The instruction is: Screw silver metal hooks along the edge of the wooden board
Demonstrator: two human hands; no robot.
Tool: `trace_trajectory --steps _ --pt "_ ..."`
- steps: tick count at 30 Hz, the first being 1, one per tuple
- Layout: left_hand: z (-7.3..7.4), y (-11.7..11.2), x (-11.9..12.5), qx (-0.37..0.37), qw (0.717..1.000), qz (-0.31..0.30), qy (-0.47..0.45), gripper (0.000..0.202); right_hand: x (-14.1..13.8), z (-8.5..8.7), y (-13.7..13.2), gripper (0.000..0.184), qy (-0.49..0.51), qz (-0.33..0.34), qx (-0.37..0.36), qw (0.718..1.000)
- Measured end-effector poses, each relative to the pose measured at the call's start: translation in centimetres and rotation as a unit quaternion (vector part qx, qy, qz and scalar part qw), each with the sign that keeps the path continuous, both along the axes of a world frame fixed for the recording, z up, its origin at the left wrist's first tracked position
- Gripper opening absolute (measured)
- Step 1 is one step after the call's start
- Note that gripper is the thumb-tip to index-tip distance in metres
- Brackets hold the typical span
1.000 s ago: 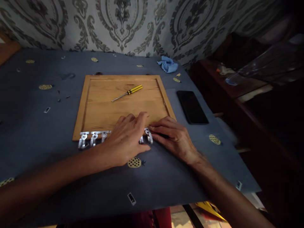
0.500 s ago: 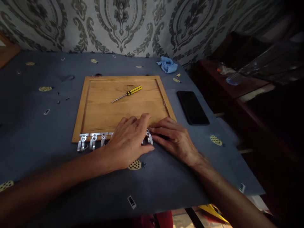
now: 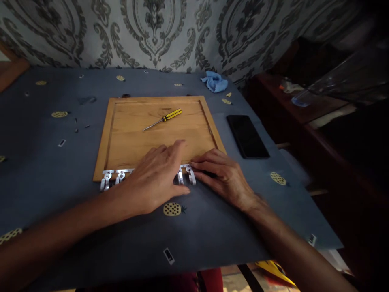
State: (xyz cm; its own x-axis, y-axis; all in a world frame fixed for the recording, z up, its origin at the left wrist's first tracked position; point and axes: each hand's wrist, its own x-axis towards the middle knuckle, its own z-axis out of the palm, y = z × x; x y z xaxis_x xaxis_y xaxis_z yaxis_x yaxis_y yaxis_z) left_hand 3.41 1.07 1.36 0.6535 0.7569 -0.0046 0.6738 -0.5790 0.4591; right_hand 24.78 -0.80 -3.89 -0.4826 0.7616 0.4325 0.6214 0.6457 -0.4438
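A silver metal hook rail [image 3: 120, 175] lies along the near edge of a framed wooden board [image 3: 133, 148], its hooks curving toward me. My left hand [image 3: 156, 180] lies over the middle of the rail and covers several hooks. Its thumb and forefinger are spread well apart, with the other fingertips hidden. At the rail's right end, my right hand [image 3: 226, 176] has its fingers closed together, gripping the end beside the last hook. A screwdriver [image 3: 164, 119] with a yellow and black handle rests slantwise on the board, its tip pointing left.
On the grey pineapple-print tablecloth [image 3: 212, 239], a black phone [image 3: 247, 137] lies right of the board. A crumpled blue cloth [image 3: 214, 82] sits at the back. Several small screws [image 3: 76, 129] are scattered on the left. A dark red piece of furniture [image 3: 304, 103] stands beyond the right edge.
My left hand has slid slightly left along the rail, uncovering a hook near the right end and covering one on the left. My right hand stays in place.
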Motion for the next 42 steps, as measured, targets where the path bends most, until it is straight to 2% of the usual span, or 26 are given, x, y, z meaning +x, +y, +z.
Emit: trace_trajectory --steps 9,21,28,32,42 --pt "-0.9 -0.4 -0.1 0.010 1.000 0.009 0.016 0.077 0.0 0.0 0.0 0.014 0.007 -0.006 -0.005 1.000" --pt "-0.7 -0.3 0.1 -0.020 1.000 0.016 0.013 0.075 -0.1 -0.1 0.0 0.015 0.014 -0.010 -0.007 1.000" --pt "-0.2 -0.5 0.8 0.013 1.000 0.001 0.026 0.073 0.0 0.0 0.1 0.014 0.008 -0.001 0.001 1.000" --pt "-0.6 -0.7 1.6 0.015 1.000 -0.012 0.009 0.072 -0.1 0.2 0.0 0.013 0.007 -0.005 -0.015 1.000" --pt "-1.4 -0.5 1.7 -0.004 0.999 0.017 -0.030 0.072 -0.2 0.2 0.1 0.017 0.007 -0.002 0.000 1.000"
